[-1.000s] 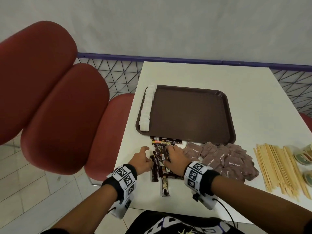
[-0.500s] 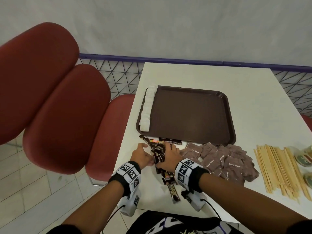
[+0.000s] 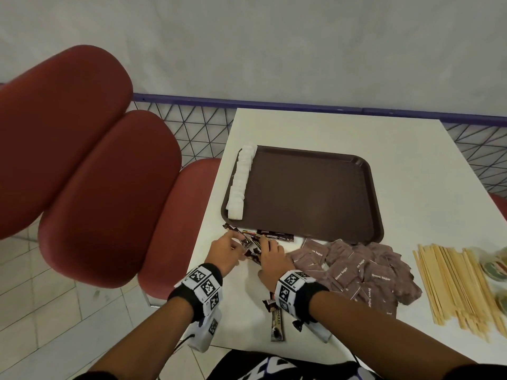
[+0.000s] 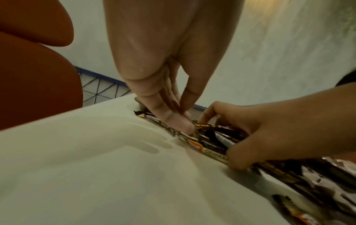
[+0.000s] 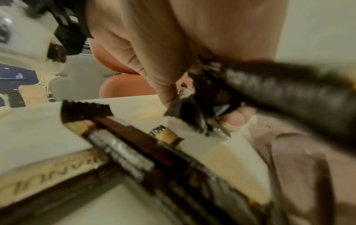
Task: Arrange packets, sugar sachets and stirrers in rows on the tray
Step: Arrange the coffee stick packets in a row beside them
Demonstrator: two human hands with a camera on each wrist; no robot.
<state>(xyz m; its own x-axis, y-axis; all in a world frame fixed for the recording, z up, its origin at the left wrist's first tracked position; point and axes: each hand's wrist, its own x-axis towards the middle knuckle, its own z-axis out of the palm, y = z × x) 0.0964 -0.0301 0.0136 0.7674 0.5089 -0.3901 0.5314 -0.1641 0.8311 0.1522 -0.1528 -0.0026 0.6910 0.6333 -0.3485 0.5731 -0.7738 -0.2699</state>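
A brown tray [image 3: 307, 193] lies on the white table [image 3: 411, 165], with a row of white sachets [image 3: 240, 182] along its left edge. Just in front of the tray, both hands hold a bundle of dark coffee stick packets [image 3: 253, 242]. My left hand [image 3: 236, 242] pinches the bundle's left side, thumb against fingers [image 4: 185, 123]. My right hand [image 3: 264, 246] curls round the right side of the packets [image 5: 212, 99]. A single stick packet [image 3: 277, 322] lies near the table's front edge. Right of the hands sit brown sugar sachets [image 3: 356, 270] and wooden stirrers [image 3: 461, 283].
Red padded chairs [image 3: 109, 201] stand close along the table's left side. Lidded cups [image 3: 496, 267] sit at the right edge beside the stirrers. A blue-railed mesh fence [image 3: 197, 124] runs behind the table. Most of the tray's floor is bare.
Both hands have slid away from me toward the tray's near edge, gathering the stick packets between them. One or two packets stayed behind near the front edge.
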